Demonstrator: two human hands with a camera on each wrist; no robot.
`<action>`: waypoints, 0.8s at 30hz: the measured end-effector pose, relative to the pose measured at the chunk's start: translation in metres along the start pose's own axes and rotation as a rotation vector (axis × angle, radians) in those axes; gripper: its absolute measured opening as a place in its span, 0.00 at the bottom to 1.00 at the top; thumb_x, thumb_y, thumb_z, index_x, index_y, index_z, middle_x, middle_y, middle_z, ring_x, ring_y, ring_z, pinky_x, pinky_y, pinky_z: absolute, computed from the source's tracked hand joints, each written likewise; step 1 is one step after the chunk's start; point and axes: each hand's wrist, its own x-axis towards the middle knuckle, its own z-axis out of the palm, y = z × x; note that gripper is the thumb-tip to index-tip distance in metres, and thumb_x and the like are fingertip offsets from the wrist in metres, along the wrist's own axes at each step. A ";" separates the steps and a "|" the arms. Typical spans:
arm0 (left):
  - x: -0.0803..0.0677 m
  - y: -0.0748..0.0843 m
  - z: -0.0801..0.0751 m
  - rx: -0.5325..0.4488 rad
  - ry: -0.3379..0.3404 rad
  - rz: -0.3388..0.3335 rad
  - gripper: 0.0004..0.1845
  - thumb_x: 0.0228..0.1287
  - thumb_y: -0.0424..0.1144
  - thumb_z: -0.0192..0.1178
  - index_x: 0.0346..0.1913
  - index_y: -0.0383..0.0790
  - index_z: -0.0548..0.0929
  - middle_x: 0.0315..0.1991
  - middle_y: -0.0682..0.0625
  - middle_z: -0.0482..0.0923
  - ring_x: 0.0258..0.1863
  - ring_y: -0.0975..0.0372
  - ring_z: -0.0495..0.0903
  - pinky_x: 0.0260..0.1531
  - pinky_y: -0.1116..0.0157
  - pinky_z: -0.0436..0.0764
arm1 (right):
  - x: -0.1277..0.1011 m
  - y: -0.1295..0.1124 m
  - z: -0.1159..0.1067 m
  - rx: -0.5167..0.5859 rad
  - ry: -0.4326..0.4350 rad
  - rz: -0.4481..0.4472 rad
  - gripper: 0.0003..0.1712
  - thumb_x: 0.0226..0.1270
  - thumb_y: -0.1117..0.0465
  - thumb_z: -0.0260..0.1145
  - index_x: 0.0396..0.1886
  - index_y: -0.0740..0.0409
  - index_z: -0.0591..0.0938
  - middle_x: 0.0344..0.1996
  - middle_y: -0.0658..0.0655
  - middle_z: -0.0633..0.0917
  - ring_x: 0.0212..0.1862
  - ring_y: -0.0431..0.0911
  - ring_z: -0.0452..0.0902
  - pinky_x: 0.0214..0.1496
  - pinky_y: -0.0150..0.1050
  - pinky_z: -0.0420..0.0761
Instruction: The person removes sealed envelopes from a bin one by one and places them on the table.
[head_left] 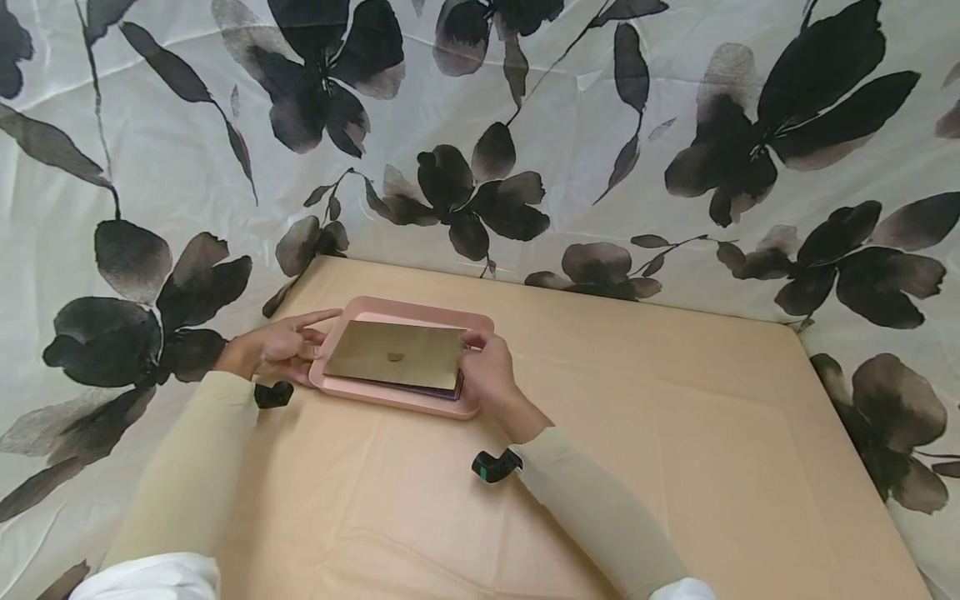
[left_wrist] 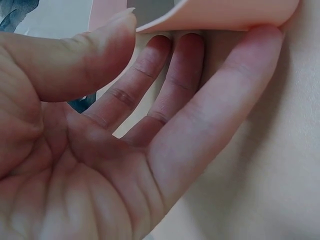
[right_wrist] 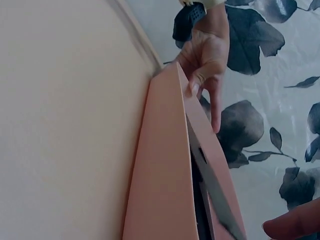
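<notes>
On the table, a pink tray [head_left: 420, 310] holds a thin, flat, gold-coloured rectangle [head_left: 397, 346] with a small dark emblem at its middle. Darker flat edges [head_left: 420, 388] show beneath it along the near side. My right hand [head_left: 491, 375] pinches the rectangle's right edge, its fingertips partly hidden in the head view. At the tray's left end, my left hand [head_left: 285, 343] has fingers spread along the side, and its fingertips touch the tray wall [left_wrist: 225, 15]. From the right wrist, the rectangle [right_wrist: 215, 185] appears as a grey slab slanting above something dark inside the tray.
A tan cover [head_left: 645, 467] spreads over the table, with long free room to the tray's right. White cloth [head_left: 585, 167] printed with dark flowers hangs behind the table and along its sides. Black wrist devices [head_left: 495, 467] sit on both arms.
</notes>
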 end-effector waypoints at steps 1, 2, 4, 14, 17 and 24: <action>0.000 0.000 0.000 -0.003 0.005 0.000 0.48 0.74 0.22 0.50 0.86 0.56 0.40 0.80 0.28 0.49 0.53 0.53 0.80 0.48 0.41 0.88 | 0.001 0.000 0.000 -0.004 0.005 -0.012 0.27 0.58 0.77 0.60 0.59 0.66 0.83 0.60 0.65 0.83 0.61 0.54 0.79 0.50 0.36 0.82; 0.000 0.001 0.000 0.003 0.008 0.002 0.48 0.74 0.22 0.50 0.86 0.57 0.40 0.80 0.28 0.50 0.53 0.53 0.80 0.48 0.41 0.88 | 0.003 0.000 0.000 -0.003 0.005 -0.018 0.26 0.58 0.77 0.60 0.58 0.66 0.83 0.58 0.65 0.83 0.59 0.53 0.80 0.49 0.35 0.82; 0.000 0.001 0.001 0.012 0.018 0.004 0.48 0.73 0.22 0.50 0.86 0.57 0.41 0.79 0.27 0.51 0.54 0.53 0.81 0.48 0.41 0.88 | 0.004 0.000 0.000 0.016 -0.004 -0.026 0.25 0.58 0.78 0.61 0.57 0.66 0.83 0.55 0.64 0.84 0.54 0.50 0.80 0.47 0.33 0.82; 0.000 0.001 0.006 -0.020 0.002 -0.012 0.49 0.73 0.20 0.48 0.86 0.59 0.40 0.80 0.29 0.50 0.55 0.51 0.82 0.49 0.40 0.87 | 0.002 0.002 0.004 0.140 -0.041 -0.001 0.27 0.61 0.78 0.65 0.61 0.64 0.82 0.55 0.63 0.83 0.47 0.45 0.72 0.38 0.29 0.77; 0.001 0.000 0.007 0.018 0.004 -0.004 0.49 0.73 0.20 0.48 0.86 0.58 0.40 0.79 0.28 0.50 0.53 0.52 0.82 0.48 0.41 0.88 | 0.005 0.003 0.003 0.174 -0.036 -0.003 0.29 0.60 0.80 0.63 0.62 0.64 0.82 0.56 0.65 0.84 0.44 0.44 0.74 0.34 0.28 0.77; 0.003 0.002 0.005 0.073 0.019 0.009 0.49 0.72 0.20 0.49 0.85 0.54 0.39 0.76 0.27 0.52 0.52 0.53 0.79 0.45 0.41 0.88 | 0.007 0.002 -0.002 0.208 -0.002 0.017 0.29 0.59 0.81 0.63 0.60 0.61 0.84 0.53 0.61 0.85 0.40 0.41 0.74 0.33 0.27 0.79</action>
